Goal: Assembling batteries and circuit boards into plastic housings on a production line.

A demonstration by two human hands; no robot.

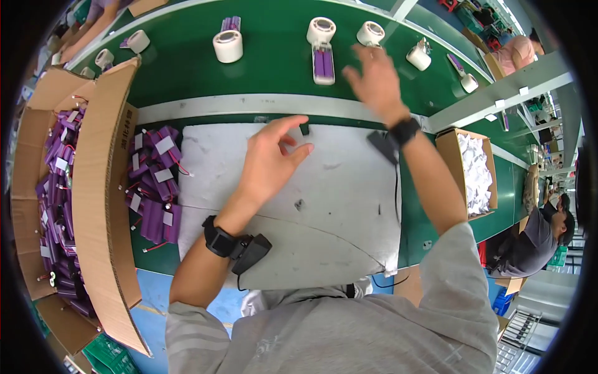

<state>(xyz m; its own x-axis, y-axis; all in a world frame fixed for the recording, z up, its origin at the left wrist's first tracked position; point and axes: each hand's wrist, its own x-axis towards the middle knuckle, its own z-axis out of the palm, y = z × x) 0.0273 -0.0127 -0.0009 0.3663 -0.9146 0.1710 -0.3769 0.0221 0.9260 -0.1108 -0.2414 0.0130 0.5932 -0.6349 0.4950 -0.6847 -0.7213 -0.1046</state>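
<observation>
My left hand [271,161] hovers above the white foam mat [336,199], thumb and forefinger apart and nothing between them. Farther off, over the green conveyor belt [274,71], my right hand [375,84] stretches out with its fingers spread. Its fingertips are nearest to a white round-headed housing [371,31], partly hiding it; whether they touch, I cannot tell. Just left of that hand lies another white housing [321,30] with purple battery cells [323,63] in its handle. Beside the mat, several purple battery packs [156,177] with white labels and thin leads are piled up.
At left stands an open cardboard box [103,187] full of purple packs. A smaller carton [478,168] of white pieces is at right. More white housings [228,46] rest along the belt, behind a metal rail [249,103]. A person [537,234] sits at far right.
</observation>
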